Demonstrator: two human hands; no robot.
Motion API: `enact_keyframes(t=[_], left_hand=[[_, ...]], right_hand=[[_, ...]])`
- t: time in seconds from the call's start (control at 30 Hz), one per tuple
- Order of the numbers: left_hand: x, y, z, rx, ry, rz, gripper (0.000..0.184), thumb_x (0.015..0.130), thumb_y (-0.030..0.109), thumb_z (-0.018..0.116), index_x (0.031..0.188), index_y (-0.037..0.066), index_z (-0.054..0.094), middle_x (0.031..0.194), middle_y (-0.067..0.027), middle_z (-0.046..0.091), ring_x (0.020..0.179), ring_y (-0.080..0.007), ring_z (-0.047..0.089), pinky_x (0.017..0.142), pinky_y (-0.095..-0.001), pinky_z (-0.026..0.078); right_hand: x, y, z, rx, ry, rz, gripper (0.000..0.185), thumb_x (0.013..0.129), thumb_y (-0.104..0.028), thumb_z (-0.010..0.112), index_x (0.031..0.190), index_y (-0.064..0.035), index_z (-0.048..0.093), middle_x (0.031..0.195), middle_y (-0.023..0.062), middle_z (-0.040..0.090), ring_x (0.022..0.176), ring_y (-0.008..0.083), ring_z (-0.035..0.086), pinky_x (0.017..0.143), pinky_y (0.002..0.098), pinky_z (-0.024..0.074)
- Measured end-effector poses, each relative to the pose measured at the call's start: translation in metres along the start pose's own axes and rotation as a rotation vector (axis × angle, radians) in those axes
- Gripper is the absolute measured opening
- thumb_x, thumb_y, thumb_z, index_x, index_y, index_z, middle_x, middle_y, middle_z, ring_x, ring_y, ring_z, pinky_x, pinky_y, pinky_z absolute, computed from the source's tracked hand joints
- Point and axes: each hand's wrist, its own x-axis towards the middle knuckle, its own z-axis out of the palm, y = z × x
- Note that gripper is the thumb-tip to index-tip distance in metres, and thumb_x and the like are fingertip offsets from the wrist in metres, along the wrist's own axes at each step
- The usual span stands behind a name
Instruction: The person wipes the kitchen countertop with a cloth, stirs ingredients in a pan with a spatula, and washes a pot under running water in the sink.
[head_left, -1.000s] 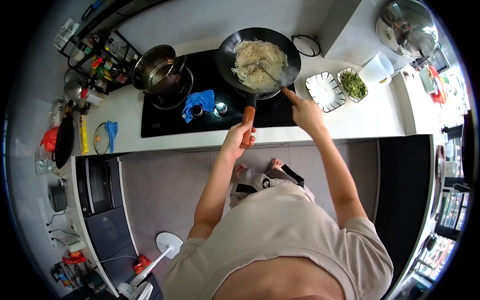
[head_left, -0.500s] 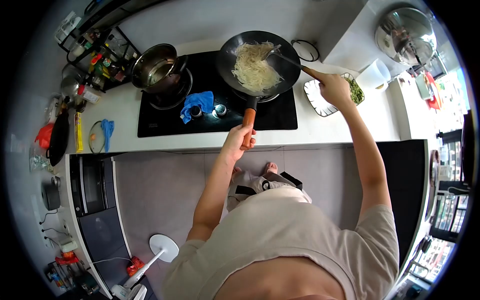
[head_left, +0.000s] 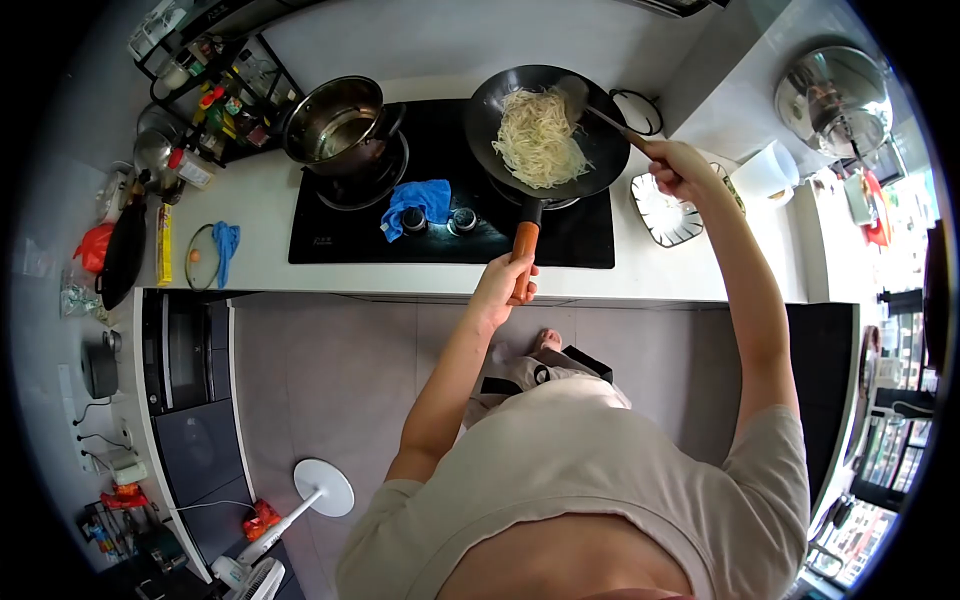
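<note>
A black wok (head_left: 487, 125) sits on the right burner of the hob (head_left: 325, 235). In it lies a heap of pale, thin strips (head_left: 540, 140), like noodles or shredded potato. My left hand (head_left: 505, 285) is closed around the wok's orange-brown handle (head_left: 524, 242). My right hand (head_left: 683, 170) grips the handle of a metal spatula (head_left: 604, 117), whose head rests at the right side of the heap. Beneath and beside my right forearm stands a white dish with dark lines (head_left: 665, 212); part of it and its green contents are hidden.
A dark pot (head_left: 335, 125) stands on the left burner. A blue cloth (head_left: 425, 198) lies by the hob knobs (head_left: 462, 221). A white container (head_left: 768, 172) is at the right, a spice rack (head_left: 225, 100) at the left. A glass lid (head_left: 202, 258) lies on the counter.
The view has shifted, so the scene sits slightly further right. The spatula head has turned and moved to the heap's right edge. My left hand keeps hold of the wok handle.
</note>
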Motion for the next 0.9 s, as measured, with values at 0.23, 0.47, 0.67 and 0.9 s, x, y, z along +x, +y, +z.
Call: enact_keyframes(t=[0.23, 0.47, 0.67, 0.9], left_hand=[[-0.002, 0.004, 0.002, -0.005, 0.02, -0.018, 0.022, 0.089, 0.025, 0.06, 0.093, 0.005, 0.052, 0.08, -0.0052, 0.053, 0.058, -0.0136, 0.052, 0.048, -0.0241, 0.041], [-0.006, 0.018, 0.005, 0.004, 0.043, -0.061, 0.02, 0.09, 0.024, 0.058, 0.094, 0.005, 0.052, 0.08, -0.0055, 0.053, 0.058, -0.0131, 0.052, 0.046, -0.0238, 0.041], [-0.004, 0.017, 0.0, 0.042, 0.028, -0.076, 0.023, 0.091, 0.025, 0.058, 0.101, 0.005, 0.053, 0.081, -0.0044, 0.054, 0.059, -0.0127, 0.053, 0.047, -0.0235, 0.042], [-0.005, 0.017, 0.001, 0.063, 0.038, -0.078, 0.026, 0.091, 0.025, 0.056, 0.106, 0.003, 0.053, 0.083, -0.0053, 0.053, 0.059, -0.0134, 0.051, 0.048, -0.0241, 0.042]], right_hand=[[-0.042, 0.004, 0.073, -1.266, 0.118, -0.647, 0.054, 0.08, -0.01, 0.049, 0.132, -0.0255, 0.049, 0.078, 0.0142, 0.063, 0.057, 0.0276, 0.061, 0.058, 0.0371, 0.0514], [-0.119, 0.065, 0.051, -1.44, 0.302, -0.655, 0.055, 0.082, -0.008, 0.049, 0.13, -0.035, 0.047, 0.072, 0.0158, 0.063, 0.069, 0.0338, 0.064, 0.061, 0.045, 0.0498], [-0.096, 0.081, 0.051, -1.212, 0.35, -0.609, 0.051, 0.081, -0.006, 0.05, 0.128, -0.0248, 0.053, 0.08, 0.0196, 0.064, 0.075, 0.0387, 0.061, 0.071, 0.0468, 0.0477], [-0.183, 0.07, 0.028, -1.264, 0.229, -0.48, 0.062, 0.079, -0.003, 0.05, 0.132, -0.0348, 0.048, 0.076, 0.0164, 0.064, 0.074, 0.0361, 0.062, 0.068, 0.0456, 0.0486]])
